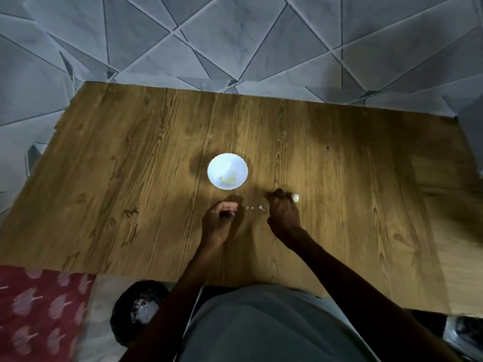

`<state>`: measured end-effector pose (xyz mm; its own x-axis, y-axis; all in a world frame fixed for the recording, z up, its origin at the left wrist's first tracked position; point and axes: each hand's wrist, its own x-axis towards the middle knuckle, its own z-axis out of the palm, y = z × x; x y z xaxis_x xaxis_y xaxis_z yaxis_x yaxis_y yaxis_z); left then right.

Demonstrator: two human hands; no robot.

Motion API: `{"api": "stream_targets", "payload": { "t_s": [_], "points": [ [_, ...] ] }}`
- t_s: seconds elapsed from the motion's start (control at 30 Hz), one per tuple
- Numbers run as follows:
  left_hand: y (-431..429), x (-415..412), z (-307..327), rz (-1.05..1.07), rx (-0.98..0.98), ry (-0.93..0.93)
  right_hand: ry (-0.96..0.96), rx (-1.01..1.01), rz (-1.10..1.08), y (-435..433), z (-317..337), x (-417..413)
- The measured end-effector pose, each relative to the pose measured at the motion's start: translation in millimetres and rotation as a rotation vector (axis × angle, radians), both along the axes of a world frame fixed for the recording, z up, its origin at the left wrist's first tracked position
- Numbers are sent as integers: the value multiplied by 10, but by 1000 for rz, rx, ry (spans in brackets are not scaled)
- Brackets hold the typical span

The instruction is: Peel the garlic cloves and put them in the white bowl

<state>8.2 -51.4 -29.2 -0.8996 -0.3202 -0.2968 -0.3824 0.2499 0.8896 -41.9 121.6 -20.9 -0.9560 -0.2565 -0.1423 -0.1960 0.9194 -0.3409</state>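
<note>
Near the white bowl (236, 163), the right hand (283, 209) gripped garlic (295, 198) — its axis unclear; the left hand (219, 218) curled — on what, unclear.

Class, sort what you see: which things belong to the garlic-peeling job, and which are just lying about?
Belong to the job:
white bowl
peeled cloves inside it
garlic at the right hand
peel scraps left of that hand

Just lying about:
red patterned cloth
dark round bag below the table edge

Small white bowl (227, 170) stood upright, scalloped rim; few yellowish peeled cloves (228, 180) inside. Papery garlic chunk (295, 197) lay right of bowl, nearer; skin scraps (257, 208) nearer than bowl.
</note>
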Motion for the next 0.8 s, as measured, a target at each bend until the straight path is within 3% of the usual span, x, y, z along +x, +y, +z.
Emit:
{"api": "stream_targets", "payload": {
  "t_s": [0.3,0.53,0.8],
  "points": [
    [-209,-5,-6,28,137,-18,72,79,212,-346,-106,209],
    [-260,-7,-15,31,316,-73,276,32,502,-144,-197,122],
    [-228,-63,121,36,480,-158,354,109,437,-216,-266,114]
  ]
}}
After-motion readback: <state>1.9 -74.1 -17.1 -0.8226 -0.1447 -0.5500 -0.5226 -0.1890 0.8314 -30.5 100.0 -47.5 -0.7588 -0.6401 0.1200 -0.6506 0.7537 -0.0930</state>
